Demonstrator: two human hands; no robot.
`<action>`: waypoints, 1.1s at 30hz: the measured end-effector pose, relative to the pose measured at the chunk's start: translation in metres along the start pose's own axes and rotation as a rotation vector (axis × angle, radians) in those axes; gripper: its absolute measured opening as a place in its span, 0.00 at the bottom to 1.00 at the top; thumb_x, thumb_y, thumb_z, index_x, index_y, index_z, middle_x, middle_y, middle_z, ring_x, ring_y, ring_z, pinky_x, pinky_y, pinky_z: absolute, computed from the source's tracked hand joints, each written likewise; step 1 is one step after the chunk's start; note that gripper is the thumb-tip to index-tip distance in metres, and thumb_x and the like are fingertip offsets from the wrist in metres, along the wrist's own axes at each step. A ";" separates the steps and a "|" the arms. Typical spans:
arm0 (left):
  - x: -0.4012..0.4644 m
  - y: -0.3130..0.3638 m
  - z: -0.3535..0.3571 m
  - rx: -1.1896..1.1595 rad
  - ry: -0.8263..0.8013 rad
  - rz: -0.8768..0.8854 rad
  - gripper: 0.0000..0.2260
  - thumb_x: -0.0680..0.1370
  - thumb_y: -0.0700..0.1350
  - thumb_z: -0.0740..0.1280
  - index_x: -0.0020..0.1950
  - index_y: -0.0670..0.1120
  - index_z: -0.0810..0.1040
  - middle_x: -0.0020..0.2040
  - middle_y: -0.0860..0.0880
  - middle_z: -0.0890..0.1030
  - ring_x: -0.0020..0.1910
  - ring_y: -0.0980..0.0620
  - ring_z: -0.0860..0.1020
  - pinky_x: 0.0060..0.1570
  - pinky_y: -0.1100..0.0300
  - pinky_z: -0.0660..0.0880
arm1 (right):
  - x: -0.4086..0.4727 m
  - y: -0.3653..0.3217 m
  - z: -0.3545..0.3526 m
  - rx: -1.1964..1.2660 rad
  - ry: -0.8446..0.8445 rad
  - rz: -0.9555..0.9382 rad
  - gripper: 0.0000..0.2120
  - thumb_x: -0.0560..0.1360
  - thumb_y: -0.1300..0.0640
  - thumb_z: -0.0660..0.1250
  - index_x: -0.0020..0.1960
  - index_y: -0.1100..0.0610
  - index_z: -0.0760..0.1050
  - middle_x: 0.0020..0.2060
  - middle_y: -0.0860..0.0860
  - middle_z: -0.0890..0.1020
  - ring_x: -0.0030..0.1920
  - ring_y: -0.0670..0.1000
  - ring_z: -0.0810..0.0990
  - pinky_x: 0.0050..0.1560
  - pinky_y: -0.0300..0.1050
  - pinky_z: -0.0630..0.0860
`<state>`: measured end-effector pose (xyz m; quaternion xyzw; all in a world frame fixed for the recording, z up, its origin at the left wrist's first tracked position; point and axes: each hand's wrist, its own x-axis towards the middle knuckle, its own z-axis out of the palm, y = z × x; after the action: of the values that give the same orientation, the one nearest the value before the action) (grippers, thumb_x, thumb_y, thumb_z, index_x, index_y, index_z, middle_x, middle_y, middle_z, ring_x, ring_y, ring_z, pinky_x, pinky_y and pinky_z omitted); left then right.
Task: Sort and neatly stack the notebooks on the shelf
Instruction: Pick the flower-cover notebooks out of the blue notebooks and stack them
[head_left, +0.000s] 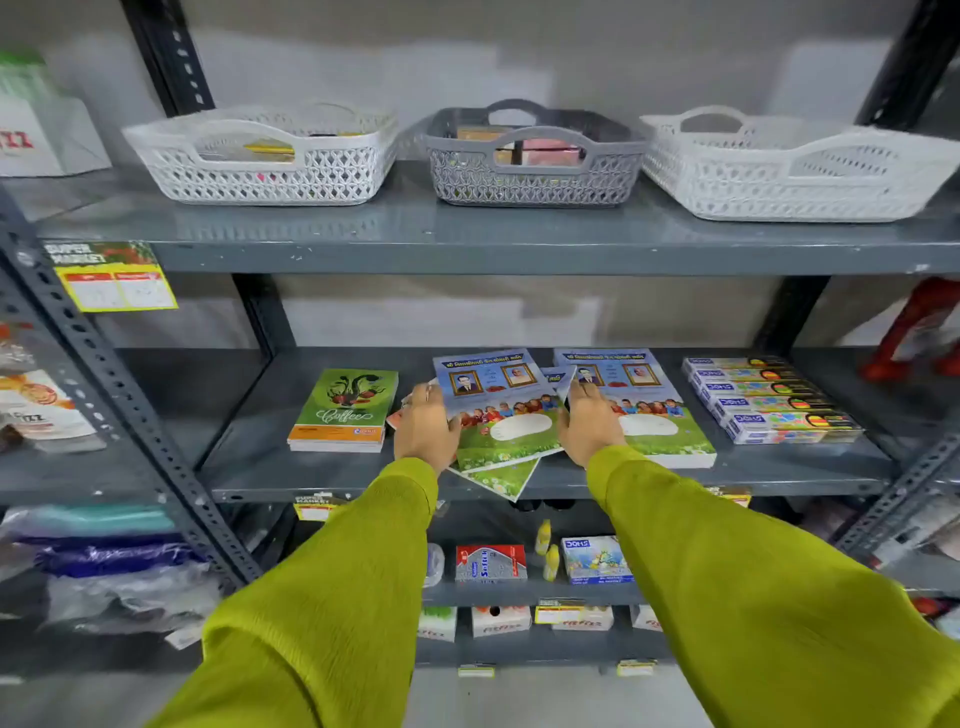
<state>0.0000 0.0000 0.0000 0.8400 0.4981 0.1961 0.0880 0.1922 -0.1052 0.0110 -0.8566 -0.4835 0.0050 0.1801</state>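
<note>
On the grey middle shelf (779, 467) lies a crooked pile of blue-and-green notebooks (501, 415), with a lower one poking over the front edge. My left hand (423, 426) grips the pile's left edge and my right hand (589, 426) grips its right edge. Just to the right sits a neat stack of the same notebooks (660, 415), partly hidden by my right hand. A small stack of green "Coffee" notebooks (343, 410) rests to the left, apart from my left hand. Something reddish shows under my left hand.
Rows of pencil boxes (769, 400) fill the shelf's right end. Above stand two white baskets (260, 156), (795, 166) and a grey basket (535, 156). Small boxes (491, 561) sit on the lower shelf. Slotted uprights (104, 364) frame the bay.
</note>
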 end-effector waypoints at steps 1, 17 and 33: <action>0.006 -0.002 0.004 -0.049 -0.044 -0.045 0.21 0.77 0.49 0.66 0.66 0.39 0.72 0.65 0.38 0.74 0.62 0.38 0.74 0.59 0.50 0.72 | 0.007 -0.002 0.004 0.029 -0.044 0.035 0.21 0.78 0.58 0.58 0.69 0.65 0.64 0.63 0.63 0.72 0.62 0.63 0.72 0.60 0.55 0.75; 0.084 -0.007 0.069 -0.708 -0.349 -0.587 0.15 0.79 0.41 0.61 0.64 0.38 0.75 0.62 0.36 0.79 0.57 0.38 0.78 0.54 0.46 0.75 | 0.076 -0.007 0.061 -0.107 -0.273 0.357 0.18 0.74 0.60 0.62 0.62 0.65 0.72 0.59 0.63 0.77 0.59 0.63 0.77 0.56 0.53 0.77; -0.026 -0.067 0.050 -1.240 -0.123 -0.313 0.18 0.82 0.40 0.59 0.65 0.61 0.73 0.56 0.69 0.80 0.58 0.70 0.77 0.53 0.75 0.74 | -0.007 -0.013 0.096 0.714 0.042 0.278 0.12 0.80 0.58 0.60 0.61 0.60 0.70 0.52 0.57 0.80 0.51 0.58 0.79 0.51 0.49 0.75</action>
<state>-0.0443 0.0130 -0.0743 0.5603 0.4030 0.3840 0.6133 0.1607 -0.0757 -0.0756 -0.7973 -0.3266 0.1801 0.4746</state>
